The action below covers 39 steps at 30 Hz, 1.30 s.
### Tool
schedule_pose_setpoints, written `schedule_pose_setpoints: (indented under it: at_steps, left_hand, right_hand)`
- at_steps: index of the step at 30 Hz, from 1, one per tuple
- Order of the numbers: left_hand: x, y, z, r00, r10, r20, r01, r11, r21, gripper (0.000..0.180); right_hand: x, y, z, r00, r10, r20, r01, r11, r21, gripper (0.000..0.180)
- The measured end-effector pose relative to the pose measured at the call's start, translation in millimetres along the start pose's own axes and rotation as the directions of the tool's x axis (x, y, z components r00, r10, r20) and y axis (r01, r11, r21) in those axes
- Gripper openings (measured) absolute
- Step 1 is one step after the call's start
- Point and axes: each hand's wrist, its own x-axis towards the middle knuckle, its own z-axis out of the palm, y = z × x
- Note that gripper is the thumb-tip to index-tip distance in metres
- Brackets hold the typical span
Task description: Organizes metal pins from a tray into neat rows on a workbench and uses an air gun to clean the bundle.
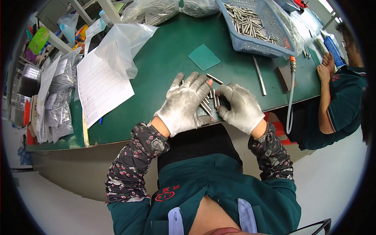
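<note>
Head view — grimy knit-gloved hands (pixel 213 103) flat on slim steel pins (pixel 209 102).

Both gloved hands, the left hand (pixel 184 103) and the right hand (pixel 241 107), rested on small metal rods (pixel 208 102) on the green table (pixel 164 58), near a blue basket (pixel 274 49) of rods.

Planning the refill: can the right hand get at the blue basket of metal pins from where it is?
Probably yes: the right hand has bare green table between it and the blue basket, whose top is open.
</note>
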Motion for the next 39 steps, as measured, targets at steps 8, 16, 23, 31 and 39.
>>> schedule_pose_setpoints:
  at_steps: [8,16,23,31,39]
  left_hand:
    - [0.9,1.0,-2.7,0.996,0.008,0.089,-0.007,1.000,-0.005,0.069]
    - [-1.0,-0.2,0.3,0.998,0.042,0.049,-0.035,0.989,-0.143,0.086]
    - [-0.1,1.1,0.0,0.998,0.058,0.032,-0.055,0.995,-0.078,0.068]
    - [-0.8,1.0,-0.6,0.998,0.059,0.031,-0.056,0.996,-0.076,0.061]
    - [-1.7,4.2,-1.0,0.999,-0.004,-0.049,0.002,0.999,-0.045,0.074]
  right_hand:
    - [-6.0,7.8,-6.8,0.992,0.129,-0.007,-0.129,0.984,-0.120,0.022]
    - [-5.7,9.4,-7.2,0.987,0.157,-0.016,-0.158,0.977,-0.144,0.017]
    - [-5.3,21.2,-8.7,0.988,0.155,0.005,-0.154,0.981,-0.121,0.016]
    - [-1.6,24.5,-22.9,0.995,0.030,0.100,-0.013,0.986,-0.165,0.019]
    - [9.8,20.1,-23.8,0.938,-0.272,0.217,0.316,0.928,-0.199,0.018]
